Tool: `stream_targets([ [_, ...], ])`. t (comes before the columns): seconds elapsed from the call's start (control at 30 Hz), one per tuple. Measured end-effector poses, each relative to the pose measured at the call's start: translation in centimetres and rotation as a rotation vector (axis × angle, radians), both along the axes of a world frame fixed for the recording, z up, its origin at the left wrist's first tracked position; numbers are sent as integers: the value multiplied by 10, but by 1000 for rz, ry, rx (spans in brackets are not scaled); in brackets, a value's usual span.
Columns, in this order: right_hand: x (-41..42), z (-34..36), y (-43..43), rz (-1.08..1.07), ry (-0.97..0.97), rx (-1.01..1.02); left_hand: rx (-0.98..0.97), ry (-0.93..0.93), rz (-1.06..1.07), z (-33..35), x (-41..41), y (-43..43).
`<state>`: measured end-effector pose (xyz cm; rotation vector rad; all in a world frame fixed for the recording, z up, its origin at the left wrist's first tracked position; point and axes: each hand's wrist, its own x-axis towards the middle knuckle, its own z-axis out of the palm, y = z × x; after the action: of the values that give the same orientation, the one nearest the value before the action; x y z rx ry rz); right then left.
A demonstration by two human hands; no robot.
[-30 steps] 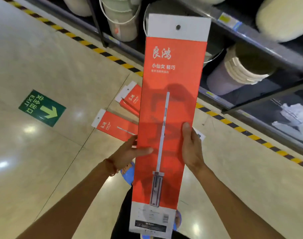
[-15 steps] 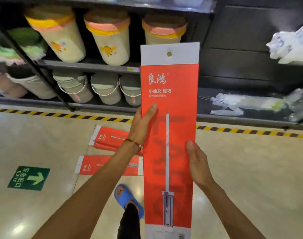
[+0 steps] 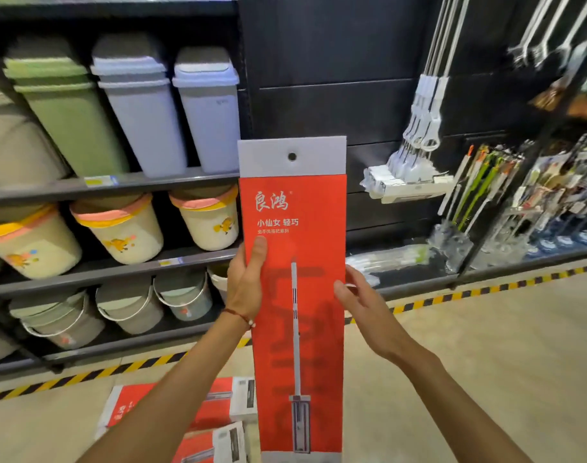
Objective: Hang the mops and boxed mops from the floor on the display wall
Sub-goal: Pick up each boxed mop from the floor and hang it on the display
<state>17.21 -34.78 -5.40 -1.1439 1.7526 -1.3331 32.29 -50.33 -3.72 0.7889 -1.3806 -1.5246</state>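
Note:
I hold a long red boxed mop [image 3: 305, 248] upright in front of me; its grey top flap has a round hanging hole. My left hand [image 3: 247, 279] grips its left edge, thumb on the front. My right hand [image 3: 358, 302] holds the right edge with fingers curled behind. The black display wall [image 3: 335, 78] stands straight behind the box. White mops [image 3: 415, 142] hang on it to the right. More red boxed mops [image 3: 185, 416] lie on the floor below my left arm.
Shelves on the left carry green and grey bins [image 3: 141, 105] and cream buckets [image 3: 118, 228]. A rack of brushes [image 3: 505, 195] stands at the right. Yellow-black tape [image 3: 452, 297] marks the floor along the shelf base.
My view has risen from the floor to the wall. The box was lifted higher toward the black panel. My left hand slid up its left edge.

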Motion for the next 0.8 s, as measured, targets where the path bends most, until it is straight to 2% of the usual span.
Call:
stream_targets([
  [0.07, -29, 24, -21, -67, 69, -84, -26, 1, -45, 9, -20, -18],
  [0.23, -99, 97, -91, -70, 66, -272, -85, 25, -131, 45, -81, -70],
  [0.33, -129, 133, -140, -182, 72, -405, -137, 15, -188, 68, -115, -104],
  [0.43, -160, 162, -191, -264, 105, -468, -146, 21, -174, 86, -142, -143],
  [0.6, -200, 207, -256, -244, 127, -571, -179, 37, -161, 121, -179, -201],
  [0.8, -240, 248, -328, -275, 89, -665, -233, 32, -51, 166, -231, -251],
])
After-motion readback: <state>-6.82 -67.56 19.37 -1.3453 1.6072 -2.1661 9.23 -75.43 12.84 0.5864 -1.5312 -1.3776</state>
